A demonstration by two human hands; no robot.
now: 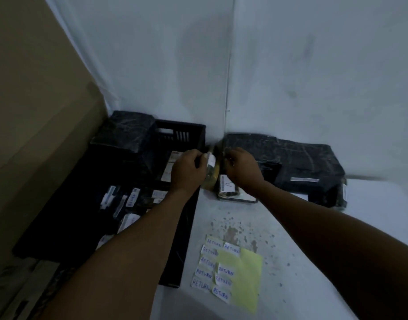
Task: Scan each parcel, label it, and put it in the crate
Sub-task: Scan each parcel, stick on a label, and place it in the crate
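Both hands hold small yellowish parcel (pixel 212 174) upright above gap between black crate (pixel 101 218) and floor parcels. Left hand (pixel 187 168) grips its left edge; right hand (pixel 241 167) pinches right edge. Crate holds labelled parcels. Sheet of RETURN labels (pixel 226 271) lies near. Large black-wrapped parcel (pixel 290 162) sits behind right hand, against wall.

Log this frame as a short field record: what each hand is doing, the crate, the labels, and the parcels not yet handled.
left hand: grips a small yellowish parcel with a white label, held just right of the crate
right hand: pinches the same parcel from its right side
crate: black, on the floor at left, holds several labelled parcels
label sheet: yellow, on the floor, with white RETURN stickers
waiting parcels: black-wrapped, against the wall at right
scanner: not seen
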